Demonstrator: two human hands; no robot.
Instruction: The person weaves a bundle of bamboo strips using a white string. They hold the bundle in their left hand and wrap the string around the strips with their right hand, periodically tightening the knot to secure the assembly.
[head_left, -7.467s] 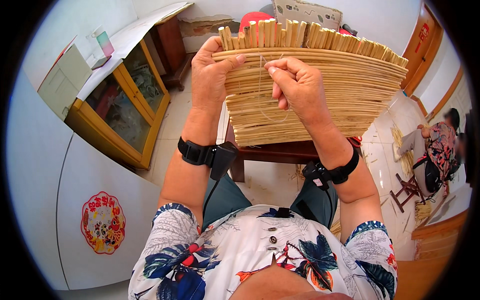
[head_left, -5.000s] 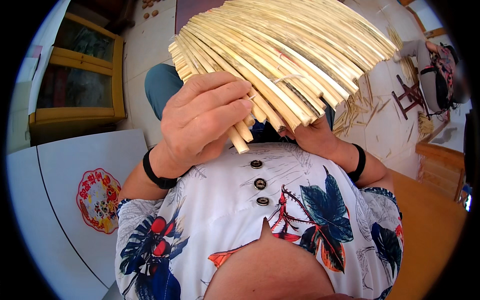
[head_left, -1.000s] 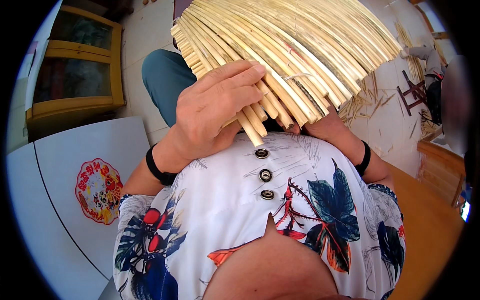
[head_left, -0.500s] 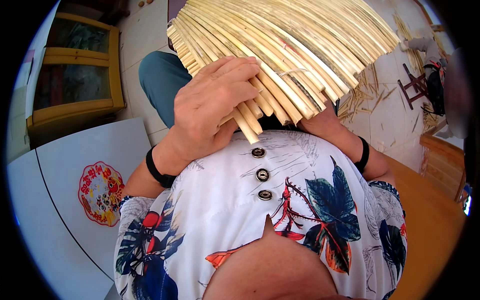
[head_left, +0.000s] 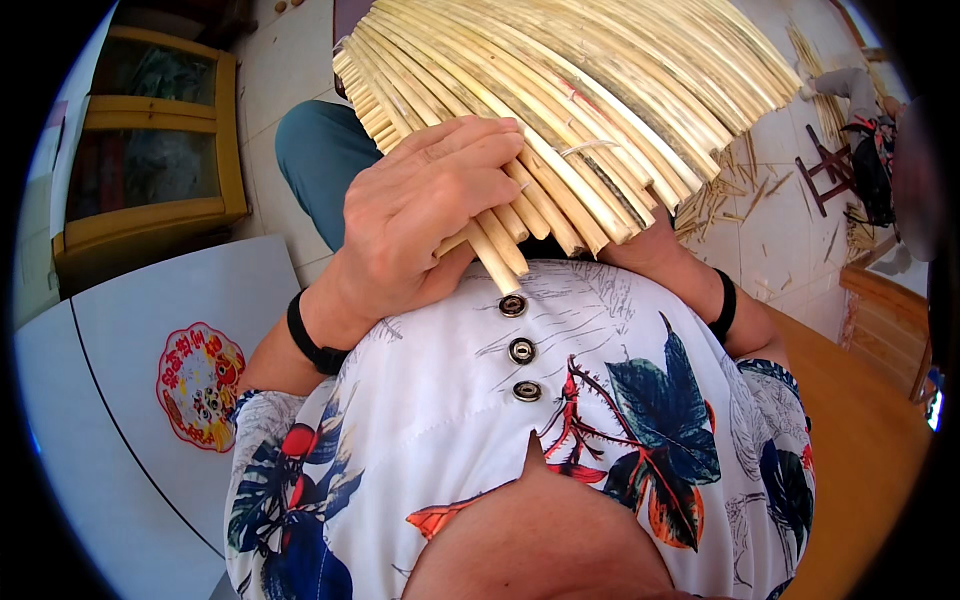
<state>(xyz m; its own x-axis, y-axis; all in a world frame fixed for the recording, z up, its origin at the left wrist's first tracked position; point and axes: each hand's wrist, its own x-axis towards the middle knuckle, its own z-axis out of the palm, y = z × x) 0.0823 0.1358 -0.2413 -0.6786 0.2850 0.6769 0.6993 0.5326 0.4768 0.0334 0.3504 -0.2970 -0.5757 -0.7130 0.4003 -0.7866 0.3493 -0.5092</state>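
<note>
A mat of pale yellow dried stalks (head_left: pixel 600 80), laid side by side, spreads across my lap and out to the upper right. White string (head_left: pixel 590 147) crosses some of the stalks near their cut near ends. My left hand (head_left: pixel 420 200) is closed over the mat's near left corner, its fingers lying across the stalks and its thumb underneath. A few stalk ends poke out below that hand, close to my shirt buttons. Beneath the mat's near edge is my right hand (head_left: pixel 643 240); only its wrist side shows, and its fingers are hidden by the stalks.
A white cabinet (head_left: pixel 130 390) with a round sticker stands at my left, behind it a yellow-framed glass cabinet (head_left: pixel 150 125). Loose stalk pieces (head_left: pixel 735 195) litter the tiled floor at right. Beyond sits another person (head_left: pixel 880 150) by a dark folding stool (head_left: pixel 828 170).
The near stalk ends have shifted slightly toward my body, one now reaching the top shirt button. Both hands stay nearly in place.
</note>
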